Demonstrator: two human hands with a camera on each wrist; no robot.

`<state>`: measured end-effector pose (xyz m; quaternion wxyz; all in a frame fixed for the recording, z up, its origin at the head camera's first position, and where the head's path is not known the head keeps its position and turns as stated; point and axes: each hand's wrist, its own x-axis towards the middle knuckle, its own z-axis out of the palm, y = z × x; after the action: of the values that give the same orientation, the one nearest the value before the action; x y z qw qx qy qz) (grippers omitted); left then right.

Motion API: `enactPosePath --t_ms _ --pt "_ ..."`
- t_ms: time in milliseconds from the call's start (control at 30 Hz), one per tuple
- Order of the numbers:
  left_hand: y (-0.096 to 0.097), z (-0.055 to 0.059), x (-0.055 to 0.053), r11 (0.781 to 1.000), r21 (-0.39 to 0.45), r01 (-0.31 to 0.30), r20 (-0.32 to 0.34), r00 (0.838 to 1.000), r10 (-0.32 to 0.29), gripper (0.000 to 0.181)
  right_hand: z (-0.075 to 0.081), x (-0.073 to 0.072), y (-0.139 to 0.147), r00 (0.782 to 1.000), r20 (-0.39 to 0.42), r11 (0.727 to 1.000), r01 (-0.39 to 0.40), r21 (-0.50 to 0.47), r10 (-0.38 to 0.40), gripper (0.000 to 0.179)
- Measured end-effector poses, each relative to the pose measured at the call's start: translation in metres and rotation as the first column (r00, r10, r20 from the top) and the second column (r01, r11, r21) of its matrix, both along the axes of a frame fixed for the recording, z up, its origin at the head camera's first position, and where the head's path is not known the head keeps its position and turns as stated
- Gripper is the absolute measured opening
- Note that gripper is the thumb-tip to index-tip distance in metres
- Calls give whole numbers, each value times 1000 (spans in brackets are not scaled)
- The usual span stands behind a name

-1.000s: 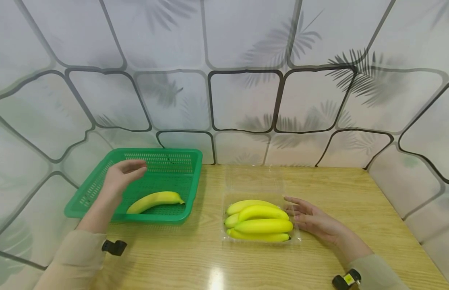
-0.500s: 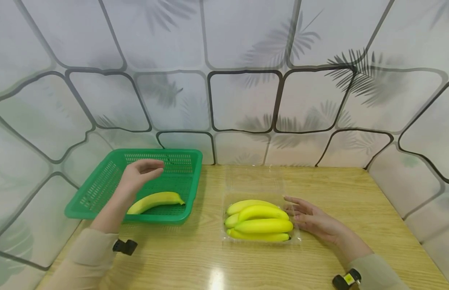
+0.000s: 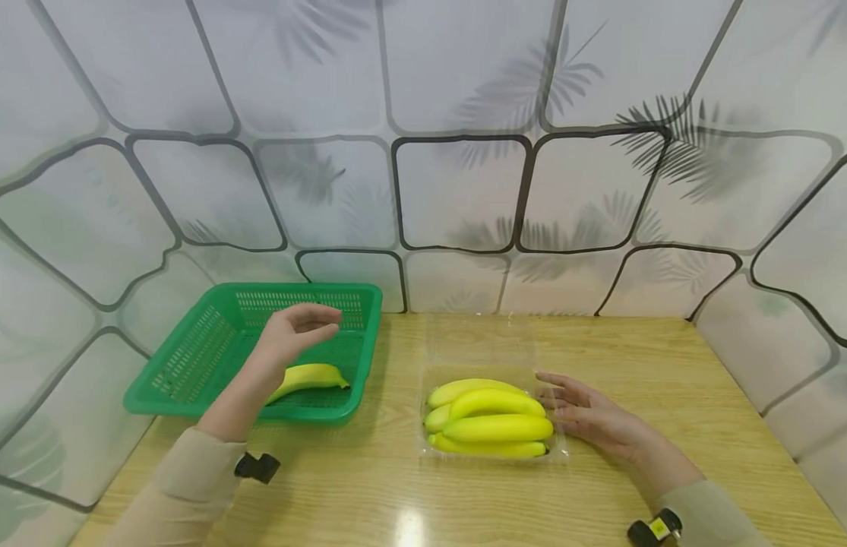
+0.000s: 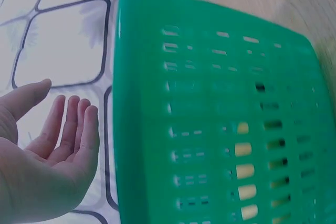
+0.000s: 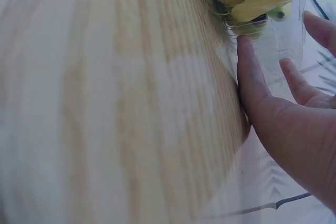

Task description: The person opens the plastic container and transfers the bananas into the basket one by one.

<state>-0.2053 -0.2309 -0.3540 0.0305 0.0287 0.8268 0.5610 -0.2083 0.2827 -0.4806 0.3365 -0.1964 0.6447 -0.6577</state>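
Observation:
My left hand (image 3: 289, 342) hovers over the green basket (image 3: 360, 395), its fingers loosely bent with nothing between them and the thumb. One banana (image 3: 312, 376) lies in the basket, partly hidden behind my left wrist. Through the slots of the basket wall, yellow shows in the left wrist view. My right hand (image 3: 597, 418) rests on the table at the right end of a clear plastic box (image 3: 558, 452), fingers spread along that end. Several bananas (image 3: 498, 427) lie stacked in the box. In the right wrist view, my fingertips (image 5: 244, 43) are right at the box wall.
The box's clear lid (image 3: 479, 338) is folded back toward the wall. A wooden table (image 3: 341, 486) carries both containers, the basket at left and the box near the middle. A patterned wall (image 3: 457, 190) borders the table at the back and sides.
My left hand has moved rightward across the basket, covering more of the banana there. My right hand, the box and the bananas have stayed put.

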Motion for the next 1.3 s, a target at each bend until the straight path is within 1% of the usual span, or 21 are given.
enactPosePath --t_ms 333,433,567,767,1067,1200,1300 --pt "21 1 5 998 -11 61 -5 998 -61 35 -3 -1 0 1000 -1 1000 2 -5 -2 63" --pt "27 1 6 997 -14 77 -6 997 -77 35 -2 0 0 1000 0 1000 7 -2 -7 62" --pt "34 -1 6 994 -20 110 -6 994 -110 36 -1 0 0 1000 1 1000 9 3 -9 62" --pt "45 -3 5 990 -22 140 -9 990 -140 31 -2 -1 -1 1000 0 1000 12 10 -12 62" --pt "65 -6 7 982 -6 191 -26 981 -191 27 -1 -1 0 1000 -6 1000 4 -2 -4 62" --pt "75 -8 8 977 -10 212 -20 977 -212 25 -1 -1 0 1000 -7 1000 1 -5 -1 62" --pt "82 -10 9 972 -2 236 -25 971 -236 25 -1 -1 0 1000 -7 1000 -5 -11 5 62"
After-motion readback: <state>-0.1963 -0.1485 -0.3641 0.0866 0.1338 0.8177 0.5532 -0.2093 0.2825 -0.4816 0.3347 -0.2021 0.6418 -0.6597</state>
